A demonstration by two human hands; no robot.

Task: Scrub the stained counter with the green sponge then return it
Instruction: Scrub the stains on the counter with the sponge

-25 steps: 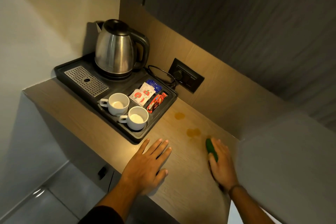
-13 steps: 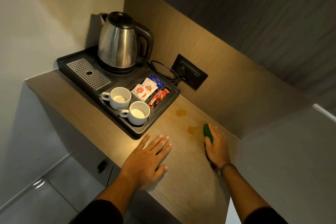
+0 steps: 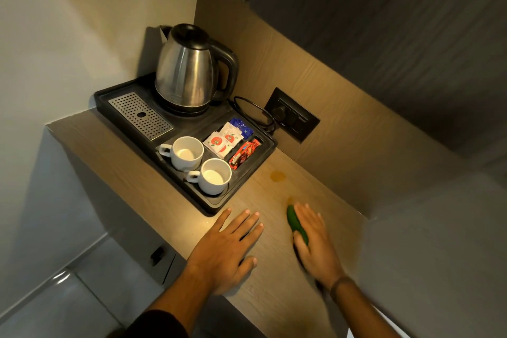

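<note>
My right hand (image 3: 315, 244) presses the green sponge (image 3: 295, 223) flat on the wooden counter (image 3: 263, 263); only the sponge's left edge shows beside my palm. An orange-brown stain (image 3: 277, 175) lies on the counter beyond the sponge, near the tray's corner. A second small stain (image 3: 290, 199) peeks out right at the sponge's far tip. My left hand (image 3: 229, 247) rests flat on the counter with fingers spread, holding nothing, left of the sponge.
A black tray (image 3: 216, 204) stands at the back left with a steel kettle (image 3: 189, 71), two white cups (image 3: 201, 164) and sachets (image 3: 227, 138). A wall socket (image 3: 292, 115) with a plugged cord sits behind. A wall closes the counter's right side.
My right hand has slid the sponge back toward me from the nearer stain, after pushing forward onto it half a second ago. The left hand has stayed flat in place.
</note>
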